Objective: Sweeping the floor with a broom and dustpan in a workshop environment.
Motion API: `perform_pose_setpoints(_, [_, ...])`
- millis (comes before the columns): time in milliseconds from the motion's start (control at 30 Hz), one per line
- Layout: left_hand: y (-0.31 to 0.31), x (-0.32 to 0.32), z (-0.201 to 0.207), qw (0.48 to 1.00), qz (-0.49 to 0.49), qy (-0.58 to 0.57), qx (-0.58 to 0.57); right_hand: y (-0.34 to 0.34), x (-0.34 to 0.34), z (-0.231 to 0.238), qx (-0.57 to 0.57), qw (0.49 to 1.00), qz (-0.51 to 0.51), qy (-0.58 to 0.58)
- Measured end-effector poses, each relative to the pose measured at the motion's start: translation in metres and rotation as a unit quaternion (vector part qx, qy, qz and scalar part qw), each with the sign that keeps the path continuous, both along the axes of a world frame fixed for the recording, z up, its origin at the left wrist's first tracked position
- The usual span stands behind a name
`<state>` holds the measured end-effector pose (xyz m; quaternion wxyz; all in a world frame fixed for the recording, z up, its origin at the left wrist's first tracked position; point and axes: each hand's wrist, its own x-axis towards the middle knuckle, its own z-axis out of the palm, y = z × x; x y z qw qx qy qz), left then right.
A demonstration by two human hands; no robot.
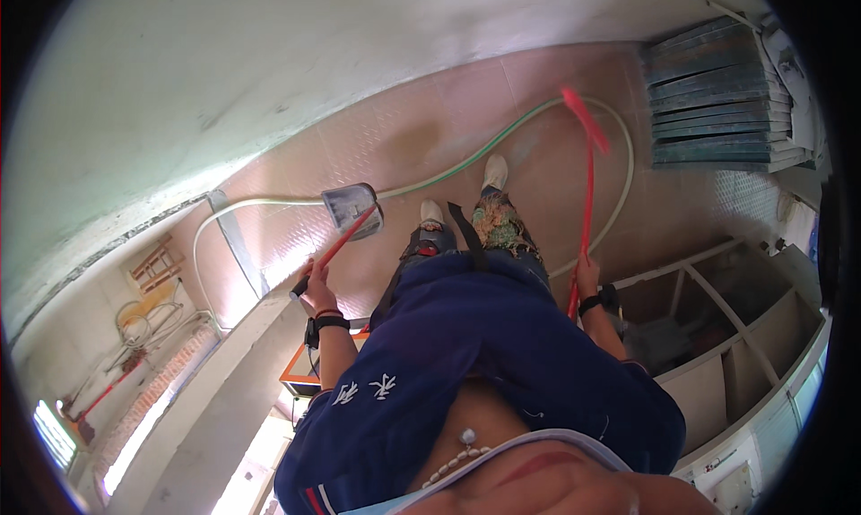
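Observation:
My left hand [317, 292] is closed around the red handle of a long-handled dustpan [343, 203]. Its grey pan rests near the floor ahead of my feet, over a pale hose. On the other side, my right hand [587, 278] grips the red stick of a broom [588, 192]. The broom's red head points away from me, far right of my shoes, close to the hose's bend. Part of the right hand's fingers is hidden behind the stick.
A pale green hose [489, 147] curves over the tiled floor [421, 102]. Stacked grey-blue panels [717, 102] stand at the far right. Metal frame shelving [717, 291] is near my right arm. A pale wall [269, 57] runs along the far side, and a doorway opens left.

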<state>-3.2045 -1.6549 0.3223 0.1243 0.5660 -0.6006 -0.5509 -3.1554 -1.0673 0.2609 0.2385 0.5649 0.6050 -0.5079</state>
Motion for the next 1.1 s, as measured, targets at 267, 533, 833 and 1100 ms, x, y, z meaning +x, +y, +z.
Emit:
perform_pose_setpoints(267, [0.062,-0.041,0.015,0.998,0.013,0.051,-0.031,0.072,-0.013,-0.015,-0.028,0.998,-0.045,-0.032])
perform_pose_setpoints(533, [0.075,-0.046,0.013,0.998,0.006,0.048,-0.044,0.083,-0.031,0.004,-0.047,0.998,-0.016,-0.03])
perform_pose_setpoints(833, [0.06,-0.049,-0.007,0.999,0.003,-0.027,-0.044,0.056,-0.029,0.015,-0.062,0.998,-0.001,-0.012])
perform_pose_setpoints(1100, [0.04,-0.05,-0.011,0.997,-0.07,-0.022,0.0,0.065,-0.066,-0.052,0.001,0.999,-0.044,-0.007])
